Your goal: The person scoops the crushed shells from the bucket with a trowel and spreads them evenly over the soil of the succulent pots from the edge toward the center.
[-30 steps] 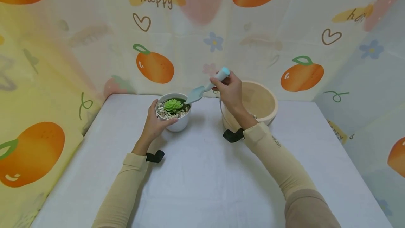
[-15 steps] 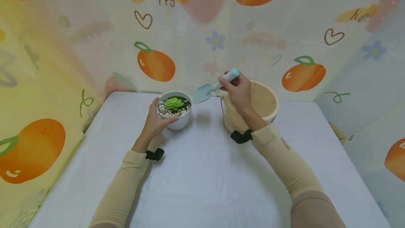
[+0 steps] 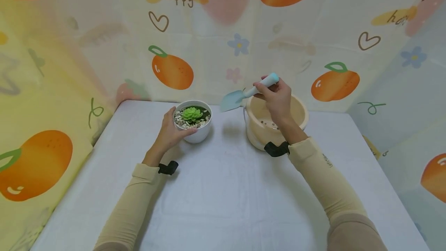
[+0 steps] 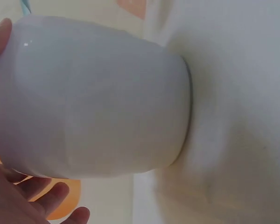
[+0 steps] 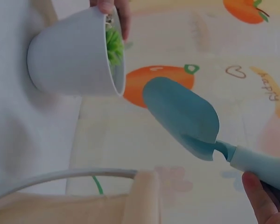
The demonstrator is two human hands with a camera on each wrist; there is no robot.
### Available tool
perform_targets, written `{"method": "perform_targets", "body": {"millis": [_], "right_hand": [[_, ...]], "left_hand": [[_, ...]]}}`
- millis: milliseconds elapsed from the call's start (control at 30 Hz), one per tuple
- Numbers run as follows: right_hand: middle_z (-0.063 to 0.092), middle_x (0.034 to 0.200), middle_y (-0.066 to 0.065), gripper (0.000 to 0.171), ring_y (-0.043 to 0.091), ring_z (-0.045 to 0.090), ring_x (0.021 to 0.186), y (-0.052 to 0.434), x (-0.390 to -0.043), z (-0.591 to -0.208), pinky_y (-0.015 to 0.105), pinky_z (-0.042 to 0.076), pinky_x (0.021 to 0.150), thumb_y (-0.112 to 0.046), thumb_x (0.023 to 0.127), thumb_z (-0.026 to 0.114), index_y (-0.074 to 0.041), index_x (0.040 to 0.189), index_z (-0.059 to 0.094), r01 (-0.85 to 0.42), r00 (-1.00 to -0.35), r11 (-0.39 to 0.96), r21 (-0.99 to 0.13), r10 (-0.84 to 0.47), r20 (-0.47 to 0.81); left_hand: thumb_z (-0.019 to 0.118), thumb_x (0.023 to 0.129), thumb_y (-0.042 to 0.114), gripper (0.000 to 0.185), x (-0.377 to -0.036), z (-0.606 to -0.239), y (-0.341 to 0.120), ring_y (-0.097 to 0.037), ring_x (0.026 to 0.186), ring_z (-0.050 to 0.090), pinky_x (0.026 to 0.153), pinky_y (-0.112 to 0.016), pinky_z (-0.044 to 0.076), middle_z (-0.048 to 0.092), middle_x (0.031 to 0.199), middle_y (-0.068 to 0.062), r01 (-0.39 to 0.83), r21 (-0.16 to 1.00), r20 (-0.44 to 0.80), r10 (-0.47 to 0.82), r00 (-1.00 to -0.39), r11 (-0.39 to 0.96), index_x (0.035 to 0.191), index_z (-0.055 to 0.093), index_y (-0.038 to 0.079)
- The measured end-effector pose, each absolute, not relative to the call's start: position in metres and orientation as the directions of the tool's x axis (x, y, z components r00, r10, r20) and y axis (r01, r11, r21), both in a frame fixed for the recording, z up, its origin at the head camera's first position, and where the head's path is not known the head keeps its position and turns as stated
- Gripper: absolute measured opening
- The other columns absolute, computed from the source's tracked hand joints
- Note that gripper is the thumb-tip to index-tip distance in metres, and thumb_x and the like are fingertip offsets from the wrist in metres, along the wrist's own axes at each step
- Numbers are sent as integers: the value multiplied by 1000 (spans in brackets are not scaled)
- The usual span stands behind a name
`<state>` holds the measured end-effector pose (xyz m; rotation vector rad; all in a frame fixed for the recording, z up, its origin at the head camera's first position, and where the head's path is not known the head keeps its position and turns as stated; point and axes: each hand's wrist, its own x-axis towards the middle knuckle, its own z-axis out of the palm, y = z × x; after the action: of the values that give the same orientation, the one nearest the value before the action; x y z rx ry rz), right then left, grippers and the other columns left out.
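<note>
- We see the left hand [image 3: 169,130] cupping the white succulent pot [image 3: 192,121] near the table's [image 3: 223,189] far edge.
- The right hand [image 3: 277,97] grips a blue trowel [image 3: 244,95], its blade apparently empty, between the pot and the beige bucket [image 3: 277,122].

Staged recording booth: fruit-print backdrop [image 3: 223,30] around white-clothed table [image 3: 223,196].

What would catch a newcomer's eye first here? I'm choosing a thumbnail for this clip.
Likely the green succulent ringed by pebbles in the white pot, which the left hand holds at the table's far left. Next, the blue trowel gripped by the right hand, raised between the pot and the beige bucket.
</note>
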<state>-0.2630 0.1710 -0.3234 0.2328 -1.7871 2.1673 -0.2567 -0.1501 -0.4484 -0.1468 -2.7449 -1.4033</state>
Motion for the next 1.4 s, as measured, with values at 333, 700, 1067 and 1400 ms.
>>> {"method": "perform_targets", "body": {"millis": [333,700,1067,1400], "right_hand": [[72,83,8,14,19,74,77,199,-260,-314,32,60,71,3,86,69,-1,98,62,-308,-949,-282,-909,163,271],[72,85,9,15,20,73,80,227,-261,-311,32,60,71,0,86,69,-1,99,62,-309,-946,-311,-899,194,258],[73,83,8,17,20,74,77,249,-258,-307,32,60,71,0,86,71,-2,100,61,-296,-943,-329,-897,251,219],[73,83,10,17,22,74,77,267,-255,-309,32,60,69,2,84,72,0,98,63,-307,-936,-335,-891,274,219]], "left_hand": [[83,72,45,112,-259,-440,-154,-41,140,28,111,-64,27,25,153,-24,136,742,108,83,-991,657,151,17,0],[80,74,51,110,-264,-427,-148,-43,139,29,109,-68,24,26,154,-24,157,709,105,118,-987,687,152,20,3],[80,76,46,104,-267,-412,-127,-43,141,28,112,-63,28,26,156,-21,234,700,202,128,-971,675,151,25,1],[80,77,41,94,-274,-398,-107,-38,144,28,115,-59,27,30,155,-18,366,688,317,195,-928,627,150,32,4]]}}
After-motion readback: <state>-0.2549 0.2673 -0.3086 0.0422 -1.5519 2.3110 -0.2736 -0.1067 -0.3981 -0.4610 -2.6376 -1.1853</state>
